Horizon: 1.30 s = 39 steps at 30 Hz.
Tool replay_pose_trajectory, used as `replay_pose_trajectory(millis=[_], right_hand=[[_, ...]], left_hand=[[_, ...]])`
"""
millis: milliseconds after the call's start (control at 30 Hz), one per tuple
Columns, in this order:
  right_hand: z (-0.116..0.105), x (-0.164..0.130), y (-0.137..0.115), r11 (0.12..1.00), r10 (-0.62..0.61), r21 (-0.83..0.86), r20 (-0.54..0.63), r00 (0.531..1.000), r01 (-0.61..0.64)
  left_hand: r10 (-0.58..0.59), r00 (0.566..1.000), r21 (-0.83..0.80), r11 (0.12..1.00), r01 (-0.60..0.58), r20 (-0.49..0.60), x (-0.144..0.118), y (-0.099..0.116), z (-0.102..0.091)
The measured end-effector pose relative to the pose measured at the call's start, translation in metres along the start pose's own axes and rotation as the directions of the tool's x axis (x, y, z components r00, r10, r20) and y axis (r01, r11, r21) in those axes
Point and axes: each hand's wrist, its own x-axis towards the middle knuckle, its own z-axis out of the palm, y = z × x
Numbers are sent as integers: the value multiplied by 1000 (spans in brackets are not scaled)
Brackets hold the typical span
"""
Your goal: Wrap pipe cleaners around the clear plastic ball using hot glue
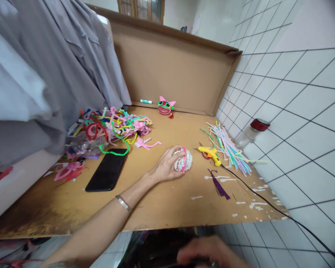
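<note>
My left hand [165,163] is wrapped around a round white ball with a pink stripe [186,160], which rests on the brown tabletop [162,201]. Its fingers curl over the ball's left and top sides. Low in the picture, below the table edge, my right hand [206,249] is blurred and cut off, so its fingers cannot be read. To the right of the ball lies a yellow glue gun [210,153] with a black cord. A purple tassel [219,186] is in front of it.
A tangle of fuzzy pipe cleaners [114,124] is piled at left, behind a black phone [107,169]. Straight pipe cleaners [229,147] lie right, near a red-lidded jar [252,132]. A pink-eared face ornament [165,106] and glue stick [146,101] are by the cardboard panel [175,63].
</note>
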Motion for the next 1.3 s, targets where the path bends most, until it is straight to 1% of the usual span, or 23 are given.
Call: replay_pose_trajectory(millis=[33, 67, 100, 133, 167, 200, 233, 267, 300, 333, 400, 433, 467, 500, 533, 567, 667, 733, 833, 967, 1133, 1300], right_hand=[[-10, 7, -5, 1000, -13, 9, -57, 998, 14], [-21, 18, -10, 999, -28, 24, -159, 987, 32], [-31, 32, -15, 993, -82, 45, -387, 918, 108], [-42, 48, -21, 980, -150, 26, -560, 814, 199], [-52, 66, -26, 958, -219, -14, -681, 699, 287], [-62, 85, -31, 938, -268, -47, -727, 632, 344], [-72, 104, -35, 919, -296, -62, -762, 576, 390], [-81, 122, -39, 901, -311, -56, -774, 552, 429], [-89, 138, -41, 887, -316, -38, -776, 545, 461], [-96, 153, -43, 873, -321, -9, -764, 559, 488], [-106, 176, -45, 847, -334, 54, -720, 608, 529], [-108, 184, -45, 843, -335, 87, -688, 644, 531], [-110, 190, -45, 842, -332, 122, -649, 684, 525], [-110, 195, -44, 842, -325, 153, -622, 713, 517], [-110, 198, -42, 841, -316, 177, -607, 730, 511], [-108, 200, -40, 837, -307, 195, -607, 733, 512], [-102, 201, -34, 806, -292, 219, -660, 692, 550], [-98, 200, -31, 785, -295, 236, -669, 682, 573], [-96, 198, -27, 772, -310, 251, -653, 691, 584], [-96, 198, -25, 767, -315, 257, -647, 694, 588], [-95, 198, -25, 762, -299, 283, -643, 705, 582], [-96, 198, -27, 747, -272, 324, -649, 710, 581]], left_hand=[[-3, 1000, 2, 1000, 3, 2, 0, 0, 0], [-5, 1000, 3, 1000, 5, 4, 0, 0, 0], [-8, 1000, 3, 1000, 8, 5, 0, 0, 0], [-10, 1000, 2, 1000, 10, 7, 0, 0, 0], [-11, 1000, -1, 1000, 11, 7, 0, 0, 0], [-11, 1000, -5, 1000, 11, 4, -1, 0, 0], [-9, 1000, -11, 1000, 9, 0, -1, 0, 0], [-6, 1000, -19, 1000, 6, -6, -1, 0, 0], [-5, 1000, -28, 1000, 5, -11, -1, -1, 0], [-6, 1000, -39, 999, 6, -18, -1, -1, 0], [-18, 999, -65, 998, 17, -27, 0, -1, -1], [-26, 999, -79, 997, 23, -30, 0, -1, -1], [-32, 999, -92, 995, 29, -32, 1, -1, -1], [-36, 999, -104, 994, 33, -32, 1, -1, -2], [-39, 999, -113, 993, 35, -32, 2, -1, -2], [-42, 999, -121, 992, 38, -31, 2, -1, -2], [-61, 998, -130, 990, 58, -18, 3, 0, -2], [-79, 997, -130, 989, 77, -11, 3, 0, -2], [-87, 996, -131, 988, 85, -12, 3, 0, -2], [-66, 998, -129, 990, 63, -22, 3, -1, -1], [-63, 998, -126, 990, 60, -21, 4, -1, -1], [-92, 996, -140, 986, 90, -11, 5, 2, -4]])
